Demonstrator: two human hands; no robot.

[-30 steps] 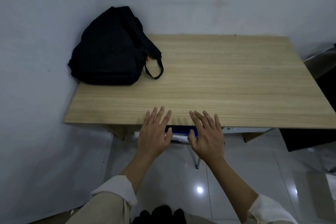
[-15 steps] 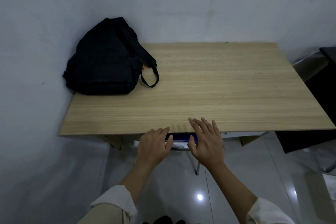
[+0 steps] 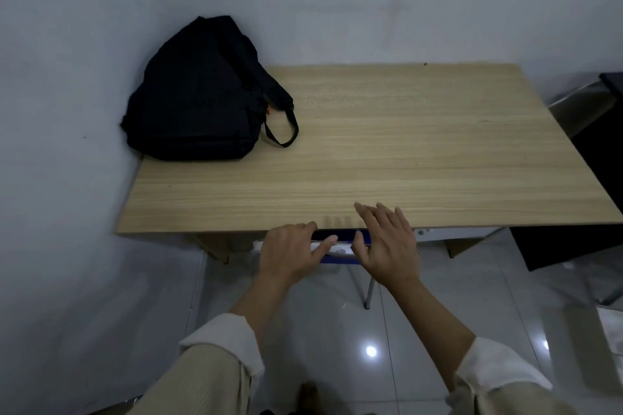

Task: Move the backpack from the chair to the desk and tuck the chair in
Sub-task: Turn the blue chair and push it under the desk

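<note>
Backpack (image 3: 199, 94) was already up on the desk (image 3: 387, 152), far corner up-left of both hands. Chair (image 3: 337, 254) sat nearly all under the desk edge; left hand (image 3: 290, 254) curled on it, right hand (image 3: 387, 246) open, fingers spread, beside it. Pretty much done, I'd say.

Plain study or office room: a wood-top desk (image 3: 387, 152) set into the corner of bare pale walls (image 3: 67, 44), over a glossy tiled floor (image 3: 320, 330).
</note>
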